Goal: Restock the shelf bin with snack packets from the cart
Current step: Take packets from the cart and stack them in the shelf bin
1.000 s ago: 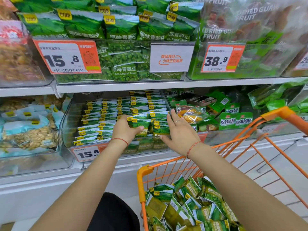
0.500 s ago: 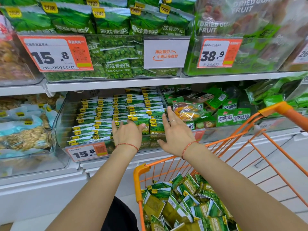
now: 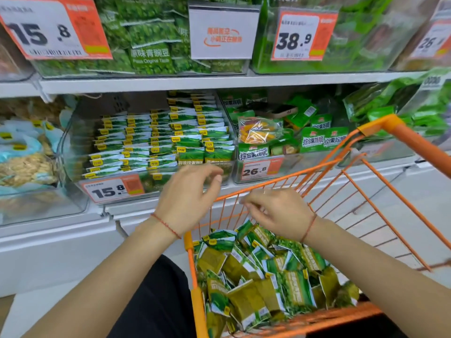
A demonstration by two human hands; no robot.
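Both hands have pulled back from the clear plastic shelf bin (image 3: 73,152) at 11 o'clock, left hand (image 3: 188,193) and right hand (image 3: 275,211) empty with loosely curled fingers, dropping toward the green foil snack packets (image 3: 263,272) heaped in the orange wire cart (image 3: 380,211) at 5 o'clock, probably for another handful.

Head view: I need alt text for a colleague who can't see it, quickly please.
Both hands, left hand and right hand, hang empty with loosely curled fingers above an orange cart heaped with green snack packets. Behind them, a clear shelf bin holds rows of matching packets above a 15.8 price tag.
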